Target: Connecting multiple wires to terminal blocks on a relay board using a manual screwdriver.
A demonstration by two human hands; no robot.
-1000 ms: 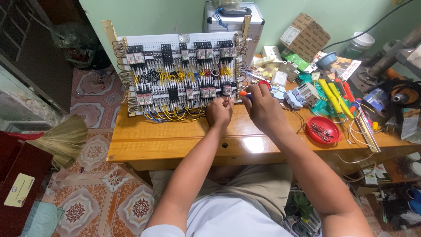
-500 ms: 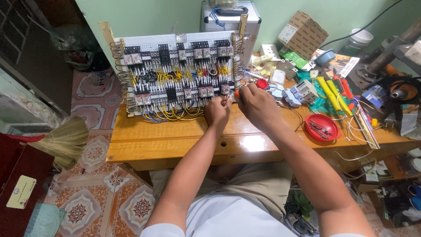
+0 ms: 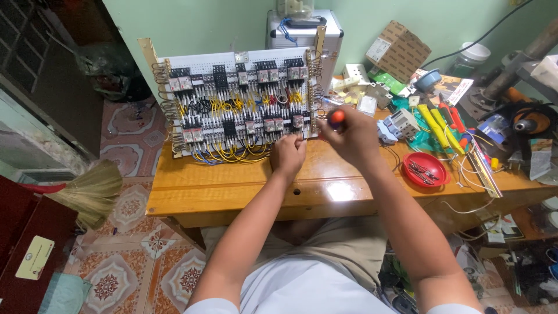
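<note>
Your right hand (image 3: 354, 135) is curled tight around the orange-handled screwdriver (image 3: 336, 117), its butt end showing above your knuckles and its blade hidden behind the hand, aimed toward the lower right corner of the white perforated wiring panel (image 3: 238, 104). Your left hand (image 3: 288, 154) sits just beside it, fingers pressed together at the panel's bottom edge, seemingly pinching or steadying a wire there; the fingertips are hidden, so you cannot tell exactly what they grip. The panel stands tilted back near the rear of the yellow wooden table (image 3: 232, 180), against a silver metal case (image 3: 299, 32). Judging by how it looks, the wiring is well along: both rows of black relay blocks are mounted and yellow and black wires (image 3: 226, 152) loop between most of them. What is left appears to be terminal work at the lower right, where both hands meet. To your right, near but apart, lie a round red plastic tray of small metal parts (image 3: 425, 169), yellow-handled tools (image 3: 440, 127) and a brown cardboard box (image 3: 398, 51).
</note>
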